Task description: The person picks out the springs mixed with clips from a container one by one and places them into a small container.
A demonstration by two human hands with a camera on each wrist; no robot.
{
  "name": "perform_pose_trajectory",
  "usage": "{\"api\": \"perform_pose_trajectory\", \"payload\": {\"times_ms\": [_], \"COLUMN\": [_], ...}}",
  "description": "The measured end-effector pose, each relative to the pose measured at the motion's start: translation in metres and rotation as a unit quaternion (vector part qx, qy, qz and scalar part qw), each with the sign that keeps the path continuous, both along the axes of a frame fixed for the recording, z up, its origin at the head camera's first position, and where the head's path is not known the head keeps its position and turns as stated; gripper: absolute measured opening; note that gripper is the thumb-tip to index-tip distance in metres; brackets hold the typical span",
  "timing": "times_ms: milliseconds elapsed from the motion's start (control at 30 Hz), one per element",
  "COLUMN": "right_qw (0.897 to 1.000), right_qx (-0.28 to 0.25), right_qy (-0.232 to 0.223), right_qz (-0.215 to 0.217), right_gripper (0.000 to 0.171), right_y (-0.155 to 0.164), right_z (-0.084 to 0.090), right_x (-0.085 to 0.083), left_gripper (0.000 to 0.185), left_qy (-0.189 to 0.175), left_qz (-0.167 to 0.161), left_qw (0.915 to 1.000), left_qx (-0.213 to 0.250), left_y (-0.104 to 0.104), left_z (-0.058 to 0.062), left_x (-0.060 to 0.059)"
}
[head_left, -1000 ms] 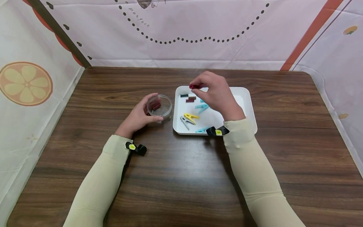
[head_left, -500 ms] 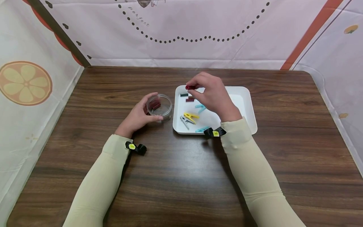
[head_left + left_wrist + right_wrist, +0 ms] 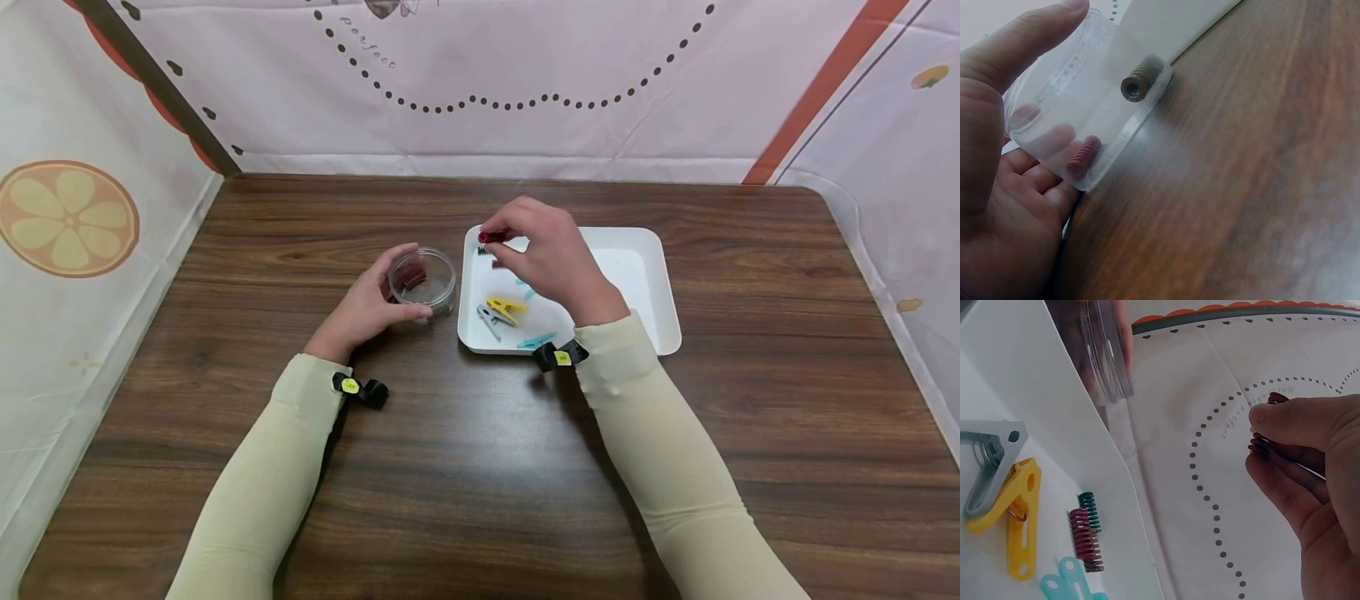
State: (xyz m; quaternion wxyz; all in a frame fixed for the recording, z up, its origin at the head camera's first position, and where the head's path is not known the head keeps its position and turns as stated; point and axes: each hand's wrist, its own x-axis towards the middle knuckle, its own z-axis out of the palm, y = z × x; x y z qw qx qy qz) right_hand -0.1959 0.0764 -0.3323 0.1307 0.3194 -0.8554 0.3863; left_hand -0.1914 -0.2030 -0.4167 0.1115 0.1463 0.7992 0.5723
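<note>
My left hand (image 3: 363, 308) grips a clear round plastic jar (image 3: 441, 287), thumb on its near side and fingers behind. Inside the jar lie a red spring (image 3: 1087, 154) and a brownish spring (image 3: 1138, 82), seen in the left wrist view. Between thumb and fingertips, my right hand (image 3: 558, 258) pinches another red spring (image 3: 487, 237) above the left part of a white tray (image 3: 637, 262). The right wrist view shows the ends of that spring sticking out past the thumb. Low in the tray are a green spring (image 3: 1088, 505), a red spring (image 3: 1080, 531) and a brownish spring (image 3: 1094, 565).
Also in the tray are a yellow clip (image 3: 502, 308), a grey clip (image 3: 489, 322) and light blue clips (image 3: 536, 341). The right hand covers part of the tray. A dark wood table (image 3: 450, 467) lies beneath, with printed cloth (image 3: 487, 142) behind it.
My right hand has moved left and slightly nearer with the red spring, toward the jar, and now overlaps the springs in the tray. The left hand and jar have stayed put.
</note>
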Motion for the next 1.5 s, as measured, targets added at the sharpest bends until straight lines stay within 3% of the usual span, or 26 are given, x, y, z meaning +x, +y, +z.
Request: {"api": "perform_pose_trajectory", "payload": {"times_ms": [533,1067,1333,1500], "right_qw": [1.000,0.999,0.998,0.998], "right_qx": [-0.009,0.039,0.055,0.049], "right_qy": [0.008,0.000,-0.003,-0.005], "right_qz": [0.016,0.027,0.030,0.038], "right_gripper": [0.011,0.013,0.017,0.016], "right_y": [-0.007,-0.017,-0.020,-0.023], "right_z": [-0.005,-0.008,-0.010,-0.010], "right_x": [0.001,0.004,0.005,0.006], "left_gripper": [0.090,0.092,0.091,0.091], "left_qy": [-0.002,0.012,-0.002,-0.006], "left_qz": [-0.003,-0.005,-0.003,-0.008], "left_qw": [1.0000,0.9999,1.0000,0.9999], "left_qx": [0.007,0.007,-0.001,-0.003], "left_y": [-0.001,-0.002,0.001,0.005], "left_z": [-0.006,-0.007,0.004,0.019], "left_x": [-0.005,-0.003,0.002,0.008]}}
